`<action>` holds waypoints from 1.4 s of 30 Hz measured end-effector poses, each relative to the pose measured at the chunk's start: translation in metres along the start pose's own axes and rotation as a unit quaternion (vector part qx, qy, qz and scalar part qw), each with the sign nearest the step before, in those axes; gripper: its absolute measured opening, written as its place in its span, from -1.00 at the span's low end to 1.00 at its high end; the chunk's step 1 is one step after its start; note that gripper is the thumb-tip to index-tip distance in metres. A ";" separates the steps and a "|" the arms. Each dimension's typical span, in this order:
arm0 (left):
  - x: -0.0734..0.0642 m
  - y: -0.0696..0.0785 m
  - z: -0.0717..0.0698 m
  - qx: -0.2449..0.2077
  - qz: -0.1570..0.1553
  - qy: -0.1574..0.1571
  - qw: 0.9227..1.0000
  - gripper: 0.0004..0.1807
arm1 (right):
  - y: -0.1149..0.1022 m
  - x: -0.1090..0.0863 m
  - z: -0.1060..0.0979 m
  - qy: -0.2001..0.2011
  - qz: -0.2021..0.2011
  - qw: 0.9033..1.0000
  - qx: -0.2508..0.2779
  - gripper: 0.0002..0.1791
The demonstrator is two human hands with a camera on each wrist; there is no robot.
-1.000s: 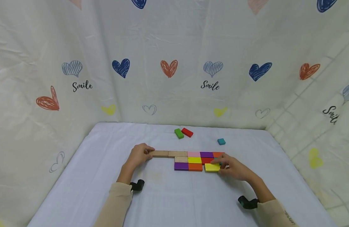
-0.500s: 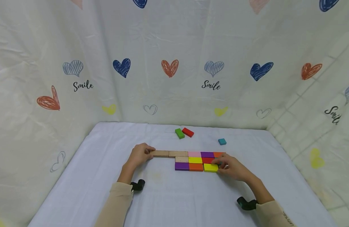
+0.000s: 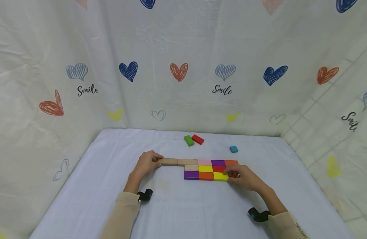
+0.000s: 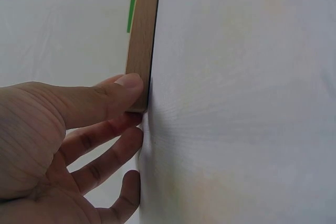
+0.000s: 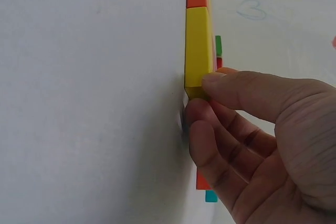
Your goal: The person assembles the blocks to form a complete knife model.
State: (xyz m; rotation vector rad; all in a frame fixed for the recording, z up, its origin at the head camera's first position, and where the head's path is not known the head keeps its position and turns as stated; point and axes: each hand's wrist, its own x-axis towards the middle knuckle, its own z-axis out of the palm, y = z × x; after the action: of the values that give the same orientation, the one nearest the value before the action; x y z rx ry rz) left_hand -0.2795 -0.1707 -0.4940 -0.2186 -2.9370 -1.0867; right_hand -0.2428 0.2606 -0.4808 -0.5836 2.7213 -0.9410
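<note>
Flat domino-like blocks lie in touching rows in mid-table. My left hand (image 3: pixel 146 163) pinches the free left end of a plain wooden block (image 3: pixel 169 162); in the left wrist view the thumb (image 4: pixel 118 90) lies on that block's end. My right hand (image 3: pixel 246 177) pinches the right end of a yellow block (image 3: pixel 220 176) in the front row. This block abuts an orange block (image 3: pixel 206 176), left of which lies a purple block (image 3: pixel 191 175). Behind it sits a red block (image 3: pixel 219 169). The right fingers partly hide a teal block beside the red one.
Behind the rows lie a loose green block (image 3: pixel 189 140), a red one (image 3: pixel 197 139) and a small teal block (image 3: pixel 233 149). White cloth covers the table (image 3: pixel 177 212). A printed curtain (image 3: pixel 195 109) hangs at the back and sides.
My right hand has slid the yellow block left, closing the gap to the orange block. The left hand stays on the wooden block.
</note>
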 end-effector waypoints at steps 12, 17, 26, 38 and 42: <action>0.000 0.000 0.000 -0.005 -0.006 -0.001 1.000 -0.65 | -0.006 0.011 -0.015 0.027 -0.003 1.000 -0.009 -0.77; 0.001 -0.002 0.000 -0.008 -0.006 0.001 1.000 -0.65 | -0.014 0.031 -0.032 0.060 0.006 0.998 0.022 -0.73; 0.001 -0.001 0.000 -0.012 -0.007 0.000 1.000 -0.65 | -0.030 0.084 -0.042 0.100 -0.011 0.993 0.056 -0.69; 0.001 0.000 0.000 -0.011 -0.003 0.001 1.000 -0.66 | -0.030 0.157 -0.024 0.040 0.024 0.993 0.109 -0.45; 0.000 -0.001 0.000 -0.014 -0.004 0.001 1.000 -0.66 | -0.023 0.169 -0.015 0.012 0.037 0.991 0.125 -0.40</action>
State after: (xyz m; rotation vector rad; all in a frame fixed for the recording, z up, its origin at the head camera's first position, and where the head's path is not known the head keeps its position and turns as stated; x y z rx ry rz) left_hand -0.2798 -0.1712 -0.4943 -0.2055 -2.9240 -1.1296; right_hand -0.3934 0.1795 -0.4650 -0.4217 2.5700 -1.2502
